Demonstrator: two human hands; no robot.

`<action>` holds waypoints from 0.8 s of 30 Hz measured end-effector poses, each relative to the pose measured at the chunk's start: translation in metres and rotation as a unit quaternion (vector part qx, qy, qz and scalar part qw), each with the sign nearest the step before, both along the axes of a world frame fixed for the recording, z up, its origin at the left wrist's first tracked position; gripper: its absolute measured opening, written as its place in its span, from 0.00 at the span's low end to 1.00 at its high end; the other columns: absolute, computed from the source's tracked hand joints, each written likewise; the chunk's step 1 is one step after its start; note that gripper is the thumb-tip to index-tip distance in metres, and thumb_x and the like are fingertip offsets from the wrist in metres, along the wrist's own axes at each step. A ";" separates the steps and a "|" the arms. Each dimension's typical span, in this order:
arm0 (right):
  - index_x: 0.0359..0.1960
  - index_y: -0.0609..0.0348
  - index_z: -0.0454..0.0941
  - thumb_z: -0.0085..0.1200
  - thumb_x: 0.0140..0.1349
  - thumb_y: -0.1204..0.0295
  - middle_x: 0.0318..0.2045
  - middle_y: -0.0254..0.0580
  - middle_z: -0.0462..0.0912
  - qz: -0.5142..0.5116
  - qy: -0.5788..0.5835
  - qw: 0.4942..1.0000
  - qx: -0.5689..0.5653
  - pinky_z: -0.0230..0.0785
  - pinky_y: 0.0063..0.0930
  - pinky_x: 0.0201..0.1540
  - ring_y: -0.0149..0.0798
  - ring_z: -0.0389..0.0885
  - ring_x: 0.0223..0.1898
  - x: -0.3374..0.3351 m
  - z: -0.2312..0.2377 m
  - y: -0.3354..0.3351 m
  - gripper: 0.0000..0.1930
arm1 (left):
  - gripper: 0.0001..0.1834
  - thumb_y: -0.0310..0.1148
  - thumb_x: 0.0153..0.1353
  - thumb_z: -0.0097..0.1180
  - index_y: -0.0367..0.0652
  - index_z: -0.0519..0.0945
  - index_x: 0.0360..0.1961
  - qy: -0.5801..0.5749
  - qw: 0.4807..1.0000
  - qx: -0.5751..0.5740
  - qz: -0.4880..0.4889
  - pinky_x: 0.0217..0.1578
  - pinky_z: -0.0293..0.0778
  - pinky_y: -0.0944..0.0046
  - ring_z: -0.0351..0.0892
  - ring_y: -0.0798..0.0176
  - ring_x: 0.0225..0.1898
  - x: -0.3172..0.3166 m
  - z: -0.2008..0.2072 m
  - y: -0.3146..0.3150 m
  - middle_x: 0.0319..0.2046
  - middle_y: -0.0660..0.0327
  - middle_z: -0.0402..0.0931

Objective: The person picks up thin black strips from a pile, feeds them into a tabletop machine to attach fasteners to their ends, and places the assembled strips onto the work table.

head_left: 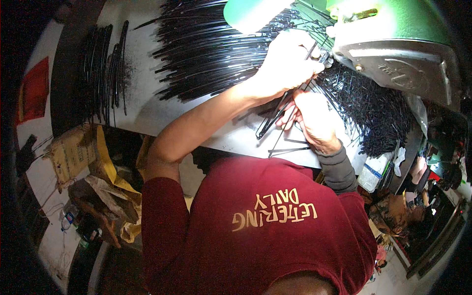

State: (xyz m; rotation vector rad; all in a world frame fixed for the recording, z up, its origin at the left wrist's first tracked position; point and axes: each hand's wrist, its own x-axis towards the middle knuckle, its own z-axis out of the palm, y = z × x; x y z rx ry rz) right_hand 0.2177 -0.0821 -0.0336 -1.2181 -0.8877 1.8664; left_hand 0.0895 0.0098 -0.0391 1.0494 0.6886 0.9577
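My left hand [287,59], washed out by strong light, is closed with its fingertips pinching a thin black rod [310,50] at the metal working head [324,58] of a green machine [403,34]. Just below it, my right hand [314,115] has its fingers curled around a few similar thin black rods [268,125], which slant down toward me. Under my left forearm and beyond it lies a wide layer of long black rods [206,54], roughly parallel. To the right of my hands, a tangled heap of black rods [373,108] spreads beneath the machine.
The white tabletop [221,137] carries a smaller row of black rods [101,73] at its left. A pale green lamp shade [253,14] hangs over the far side. Brown and yellow sacks [110,172] stand left below the table; a white-and-blue package [373,172] sits at right.
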 end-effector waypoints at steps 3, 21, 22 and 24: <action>0.28 0.73 0.76 0.43 0.67 0.66 0.18 0.51 0.80 -0.028 0.015 0.999 -0.004 0.73 0.24 0.22 0.37 0.80 0.19 -0.003 0.004 -0.002 0.19 | 0.10 0.19 0.49 0.59 0.37 0.76 0.34 0.026 0.999 0.015 -0.016 0.21 0.69 0.74 0.72 0.75 0.22 0.002 -0.004 0.000 0.23 0.65 0.75; 0.38 0.72 0.70 0.47 0.64 0.68 0.30 0.52 0.79 -0.028 0.160 0.985 0.059 0.77 0.29 0.26 0.45 0.82 0.28 0.006 0.000 0.008 0.14 | 0.05 0.25 0.52 0.60 0.37 0.76 0.27 0.010 0.992 0.121 0.034 0.16 0.65 0.74 0.70 0.73 0.18 0.004 0.007 0.011 0.18 0.63 0.73; 0.38 0.71 0.70 0.48 0.64 0.68 0.30 0.51 0.79 -0.018 0.188 0.981 0.042 0.78 0.31 0.28 0.45 0.82 0.27 0.010 -0.003 0.007 0.13 | 0.05 0.26 0.52 0.60 0.37 0.76 0.27 -0.010 0.999 0.050 0.011 0.16 0.64 0.75 0.70 0.74 0.17 0.005 0.009 0.010 0.18 0.63 0.73; 0.38 0.66 0.70 0.49 0.63 0.67 0.27 0.48 0.78 0.000 0.193 0.981 0.029 0.78 0.36 0.33 0.45 0.81 0.27 0.010 0.002 0.008 0.12 | 0.06 0.27 0.52 0.60 0.37 0.76 0.26 -0.029 0.999 -0.022 -0.012 0.15 0.64 0.76 0.69 0.75 0.17 0.005 0.010 0.008 0.18 0.64 0.73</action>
